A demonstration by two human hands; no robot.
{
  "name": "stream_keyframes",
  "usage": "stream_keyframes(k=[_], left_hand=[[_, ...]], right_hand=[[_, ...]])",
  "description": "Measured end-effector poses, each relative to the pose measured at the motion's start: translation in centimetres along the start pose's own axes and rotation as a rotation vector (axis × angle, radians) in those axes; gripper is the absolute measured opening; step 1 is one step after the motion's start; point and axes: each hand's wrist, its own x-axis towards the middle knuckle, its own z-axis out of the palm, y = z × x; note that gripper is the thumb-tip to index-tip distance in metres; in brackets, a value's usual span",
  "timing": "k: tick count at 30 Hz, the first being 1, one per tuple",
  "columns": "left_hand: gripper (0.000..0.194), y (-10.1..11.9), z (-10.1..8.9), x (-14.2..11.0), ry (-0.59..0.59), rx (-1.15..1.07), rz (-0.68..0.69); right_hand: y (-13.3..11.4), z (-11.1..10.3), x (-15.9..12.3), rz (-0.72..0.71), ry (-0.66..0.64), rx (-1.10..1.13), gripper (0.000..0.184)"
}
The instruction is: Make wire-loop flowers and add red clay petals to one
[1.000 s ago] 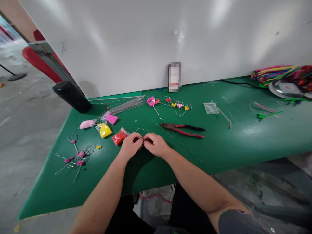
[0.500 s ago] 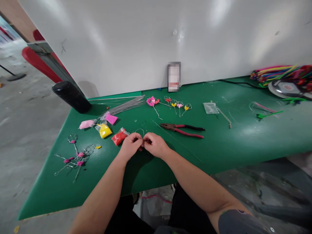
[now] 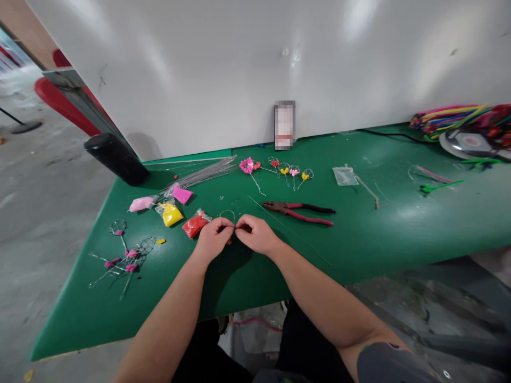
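A white panel stands behind a long green surface (image 3: 359,234), with a concrete floor (image 3: 48,213) to the left. A black cylinder (image 3: 116,159) lies at the far left corner of the surface, and a heap of coloured pipe cleaners (image 3: 447,121) sits at the far right. Nearer the middle lie a sheaf of straight wires (image 3: 207,173), a row of small wire flowers (image 3: 275,170) with coloured centres, and a cluster of wire frames (image 3: 123,255) tipped with magenta. Packets of pink clay (image 3: 141,203), magenta clay (image 3: 182,195), yellow clay (image 3: 170,214) and red clay (image 3: 195,225) sit together left of centre.

Both hands are working in front of the red packet, close together and gripping one piece of wire. The left hand (image 3: 213,239) and right hand (image 3: 257,235) meet at the fingertips (image 3: 233,227), pinching a thin wire loop (image 3: 227,214) that rises just above the left hand. Red-handled pliers (image 3: 297,213) lie just beyond the right hand, beside a long loose wire (image 3: 289,231). Compared with the earlier view, the right hand sits slightly further right, opening a small gap between the palms.
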Motion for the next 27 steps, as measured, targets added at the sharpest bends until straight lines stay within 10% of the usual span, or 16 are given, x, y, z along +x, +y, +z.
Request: stream_keyframes(k=[27], left_hand=[[0.009,0.2,0.2,0.0,0.15,0.267,0.114]], right_hand=[[-0.3,0.9,-0.3,-0.087,0.024,-0.63,0.019]])
